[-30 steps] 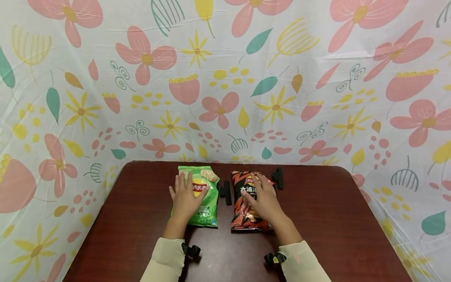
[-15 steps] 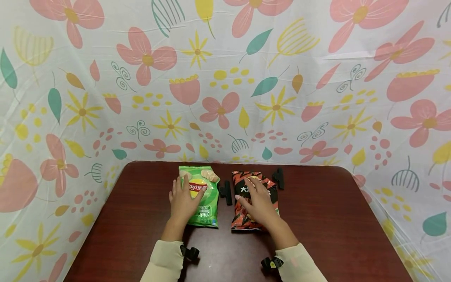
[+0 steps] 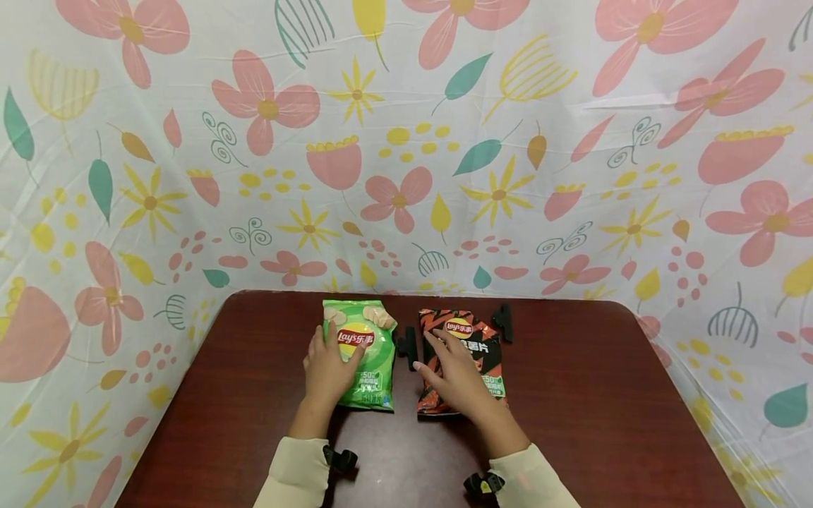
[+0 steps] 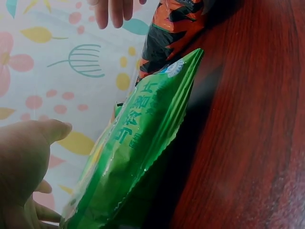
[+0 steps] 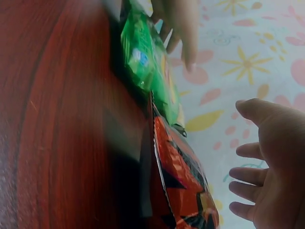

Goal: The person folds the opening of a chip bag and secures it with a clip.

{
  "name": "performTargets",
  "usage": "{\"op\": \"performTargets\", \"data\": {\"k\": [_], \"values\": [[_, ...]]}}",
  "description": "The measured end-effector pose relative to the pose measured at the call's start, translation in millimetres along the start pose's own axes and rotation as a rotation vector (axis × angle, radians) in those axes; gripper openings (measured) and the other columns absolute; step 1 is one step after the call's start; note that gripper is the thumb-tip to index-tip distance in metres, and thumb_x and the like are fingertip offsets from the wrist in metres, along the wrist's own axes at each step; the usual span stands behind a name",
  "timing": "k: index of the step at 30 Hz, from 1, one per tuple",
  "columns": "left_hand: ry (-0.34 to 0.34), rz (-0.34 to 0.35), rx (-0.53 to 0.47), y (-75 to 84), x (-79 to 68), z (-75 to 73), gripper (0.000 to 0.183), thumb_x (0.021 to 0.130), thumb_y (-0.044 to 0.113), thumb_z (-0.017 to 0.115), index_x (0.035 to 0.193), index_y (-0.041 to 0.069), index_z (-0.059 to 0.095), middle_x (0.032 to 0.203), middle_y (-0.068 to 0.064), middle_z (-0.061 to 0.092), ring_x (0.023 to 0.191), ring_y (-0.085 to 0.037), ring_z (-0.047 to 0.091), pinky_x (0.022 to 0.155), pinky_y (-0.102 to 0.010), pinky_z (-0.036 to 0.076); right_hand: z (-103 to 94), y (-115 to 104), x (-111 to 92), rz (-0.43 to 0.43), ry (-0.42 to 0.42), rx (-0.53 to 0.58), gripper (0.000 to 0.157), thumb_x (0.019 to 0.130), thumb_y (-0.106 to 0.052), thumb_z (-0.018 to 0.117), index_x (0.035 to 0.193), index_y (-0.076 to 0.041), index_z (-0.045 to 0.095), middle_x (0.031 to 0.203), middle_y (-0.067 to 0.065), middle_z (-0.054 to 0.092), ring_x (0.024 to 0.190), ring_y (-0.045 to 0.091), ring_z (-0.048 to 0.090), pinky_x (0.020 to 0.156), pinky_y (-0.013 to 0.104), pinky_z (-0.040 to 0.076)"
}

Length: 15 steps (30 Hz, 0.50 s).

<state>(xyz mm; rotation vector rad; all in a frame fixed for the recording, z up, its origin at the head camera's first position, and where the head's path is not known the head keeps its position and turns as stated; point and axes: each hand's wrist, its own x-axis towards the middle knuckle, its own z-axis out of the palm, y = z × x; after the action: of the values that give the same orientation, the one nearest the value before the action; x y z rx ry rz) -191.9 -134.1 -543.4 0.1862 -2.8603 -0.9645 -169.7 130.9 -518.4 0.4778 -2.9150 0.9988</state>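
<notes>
A green bag of Lay's chips (image 3: pixel 375 367) lies on the table, left of a black and red bag of Lay's chips (image 3: pixel 438 402). My left hand (image 3: pixel 327 374) hovers over the green bag's left side with fingers extended. In the left wrist view its thumb stands apart from the bag; whether the other fingertips touch is unclear. My right hand (image 3: pixel 459 379) is spread above the red bag, hiding part of its print. The right wrist view shows a gap between that hand (image 5: pixel 281 162) and the bag. Neither hand grips anything.
One black clip (image 3: pixel 410 348) lies between the two bags. Another black clip (image 3: pixel 504 323) lies beyond the red bag's upper right corner. The dark wooden table (image 3: pixel 584 395) meets a flower-printed curtain (image 3: pixel 406 176) at its back edge. Each wrist wears a black camera strap.
My right hand has drifted left and slightly down over the red bag, uncovering its logo. My left hand has shifted slightly left and down. Both bags and clips stay in place.
</notes>
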Motion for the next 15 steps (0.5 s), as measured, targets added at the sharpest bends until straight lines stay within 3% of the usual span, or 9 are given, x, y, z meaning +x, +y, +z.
{"op": "performTargets", "data": {"k": [8,15], "values": [[-0.011,-0.036,0.005,-5.0,-2.3,2.1,0.090,0.096,0.057,0.060,0.161,0.007,0.023,0.161,-0.031,0.024,0.141,-0.055,0.037,0.106,-0.075,0.032,7.9,-9,-2,-0.029,-0.031,0.003,0.068,0.099,-0.048,0.061,0.157,-0.019,0.040,0.157,0.013,0.041,0.144,0.038,0.041,0.112,0.060,0.040],[-0.022,-0.065,-0.007,-7.0,-3.7,2.5,0.091,0.097,0.057,0.058,0.161,0.004,0.022,0.161,-0.033,0.024,0.139,-0.057,0.038,0.108,-0.073,0.033,17.4,-16,-2,-0.068,-0.067,0.014,0.065,0.101,-0.044,0.060,0.156,-0.015,0.040,0.157,0.015,0.041,0.142,0.035,0.046,0.110,0.057,0.043]]}}
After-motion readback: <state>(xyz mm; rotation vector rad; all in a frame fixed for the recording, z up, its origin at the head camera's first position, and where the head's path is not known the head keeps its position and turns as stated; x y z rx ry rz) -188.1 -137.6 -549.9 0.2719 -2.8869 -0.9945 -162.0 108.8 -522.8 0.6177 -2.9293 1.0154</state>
